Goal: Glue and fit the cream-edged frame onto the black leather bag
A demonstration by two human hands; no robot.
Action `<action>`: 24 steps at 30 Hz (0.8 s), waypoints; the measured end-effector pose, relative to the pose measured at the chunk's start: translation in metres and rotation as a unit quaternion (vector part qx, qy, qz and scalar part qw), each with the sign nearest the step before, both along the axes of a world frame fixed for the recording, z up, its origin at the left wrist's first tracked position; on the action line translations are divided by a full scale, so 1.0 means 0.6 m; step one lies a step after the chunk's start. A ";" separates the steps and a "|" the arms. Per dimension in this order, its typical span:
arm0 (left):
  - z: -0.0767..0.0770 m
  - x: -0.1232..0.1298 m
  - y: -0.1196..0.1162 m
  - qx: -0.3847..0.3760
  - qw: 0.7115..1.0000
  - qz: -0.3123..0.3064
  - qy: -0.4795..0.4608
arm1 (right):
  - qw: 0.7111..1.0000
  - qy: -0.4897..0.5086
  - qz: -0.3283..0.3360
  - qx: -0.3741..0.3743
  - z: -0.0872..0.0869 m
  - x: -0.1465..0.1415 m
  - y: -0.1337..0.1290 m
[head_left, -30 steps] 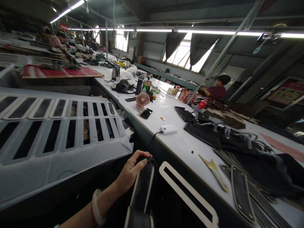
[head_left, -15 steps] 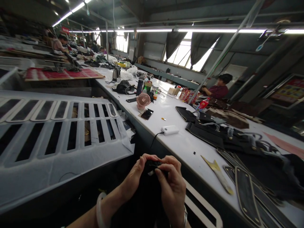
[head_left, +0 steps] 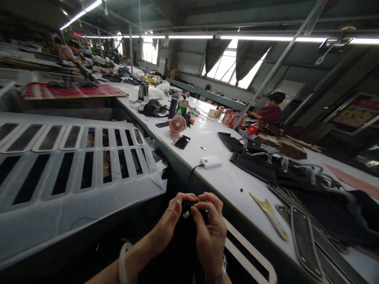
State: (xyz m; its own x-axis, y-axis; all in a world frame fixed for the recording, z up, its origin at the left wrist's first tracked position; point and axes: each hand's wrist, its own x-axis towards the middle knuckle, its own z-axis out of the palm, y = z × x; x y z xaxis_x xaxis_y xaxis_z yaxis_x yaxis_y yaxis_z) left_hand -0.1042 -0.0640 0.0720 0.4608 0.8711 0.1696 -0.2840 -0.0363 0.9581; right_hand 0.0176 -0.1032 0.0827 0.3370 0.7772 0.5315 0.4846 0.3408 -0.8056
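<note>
Both of my hands meet low in the middle, in front of the table's near edge. My left hand [head_left: 171,215] curls its fingers around a small black piece [head_left: 186,206] whose kind I cannot make out. My right hand [head_left: 211,228] pinches the same piece from the other side, thumb against forefinger. A small pale bit [head_left: 186,214] shows beneath it, between the hands. My dark clothing behind blends with the piece, so its outline is hidden. A pale slotted frame [head_left: 248,250] lies to the right of my right hand.
The white table [head_left: 213,185] bears a power bank [head_left: 211,161], a phone [head_left: 182,142], a pink fan [head_left: 177,125], a yellowish tool [head_left: 271,215] and black straps [head_left: 306,240]. Left stands a slotted white sheet [head_left: 112,201]. Beyond the table, a person [head_left: 271,110] works.
My hands stay together on the black piece; the right hand has shifted slightly left and its fingers have moved a little. The whole view has drifted slightly.
</note>
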 end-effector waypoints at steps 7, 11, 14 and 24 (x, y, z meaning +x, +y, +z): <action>-0.008 -0.014 0.003 0.012 0.998 -0.031 0.047 | 0.990 0.128 0.010 -0.059 -0.011 0.000 0.003; -0.015 -0.028 0.010 -0.046 0.998 -0.026 0.019 | 0.946 0.300 -0.003 -0.125 -0.031 -0.002 -0.019; -0.014 -0.036 0.013 -0.075 0.997 -0.007 0.022 | 0.944 0.299 -0.006 -0.140 -0.050 -0.016 -0.040; -0.010 -0.029 0.011 -0.046 0.997 0.040 0.042 | 0.983 0.130 -0.044 -0.121 -0.046 -0.042 -0.015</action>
